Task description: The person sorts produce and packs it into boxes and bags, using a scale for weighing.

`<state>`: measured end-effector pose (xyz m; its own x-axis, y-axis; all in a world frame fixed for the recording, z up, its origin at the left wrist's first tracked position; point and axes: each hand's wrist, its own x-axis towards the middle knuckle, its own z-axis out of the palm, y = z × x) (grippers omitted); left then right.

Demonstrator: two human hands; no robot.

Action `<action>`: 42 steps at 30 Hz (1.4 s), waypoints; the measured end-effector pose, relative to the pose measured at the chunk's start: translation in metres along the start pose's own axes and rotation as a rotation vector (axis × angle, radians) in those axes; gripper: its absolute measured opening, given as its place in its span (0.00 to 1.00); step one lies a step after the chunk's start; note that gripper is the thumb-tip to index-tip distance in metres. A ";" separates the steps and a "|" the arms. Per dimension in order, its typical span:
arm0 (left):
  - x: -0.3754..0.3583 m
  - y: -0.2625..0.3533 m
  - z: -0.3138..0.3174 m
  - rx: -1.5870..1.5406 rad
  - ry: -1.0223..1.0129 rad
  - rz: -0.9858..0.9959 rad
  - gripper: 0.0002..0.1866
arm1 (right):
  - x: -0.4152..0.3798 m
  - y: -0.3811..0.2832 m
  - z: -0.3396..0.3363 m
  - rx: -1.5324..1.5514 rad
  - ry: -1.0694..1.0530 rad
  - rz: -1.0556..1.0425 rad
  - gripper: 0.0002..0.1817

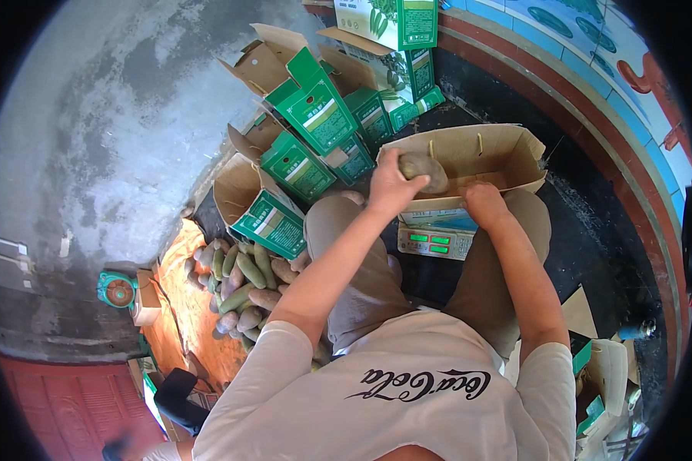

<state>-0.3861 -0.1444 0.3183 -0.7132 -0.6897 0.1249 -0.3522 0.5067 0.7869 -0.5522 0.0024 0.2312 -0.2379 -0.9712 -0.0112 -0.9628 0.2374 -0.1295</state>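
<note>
Here's my left hand [393,187] wrapped around a brown root vegetable [426,174], over the left end of the open cardboard box [507,156] that sits on the lit digital scale [437,243], presumably for weighing, while my right hand [484,204] grips the near rim, seemingly keeping everything steady.

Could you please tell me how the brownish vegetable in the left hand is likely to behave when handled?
The vegetable is probably firm, as it keeps its plump shape in the left hand. Its rounded sides suggest it could roll if set down on a flat surface. Its thick, solid-looking body hints at some heft.
</note>
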 end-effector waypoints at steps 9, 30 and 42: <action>0.022 -0.015 0.057 0.306 -0.261 -0.108 0.37 | -0.002 -0.001 -0.001 0.009 0.023 -0.008 0.11; -0.124 -0.116 -0.138 0.197 0.517 0.016 0.08 | 0.001 -0.004 -0.008 0.033 0.077 -0.021 0.10; -0.419 -0.303 -0.134 0.875 -0.125 -1.162 0.29 | 0.000 -0.006 -0.010 -0.010 0.046 -0.023 0.10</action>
<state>0.1008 -0.0779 0.1089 0.1934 -0.8961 -0.3994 -0.9706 -0.1154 -0.2111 -0.5476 0.0010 0.2422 -0.2214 -0.9745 0.0375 -0.9692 0.2156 -0.1194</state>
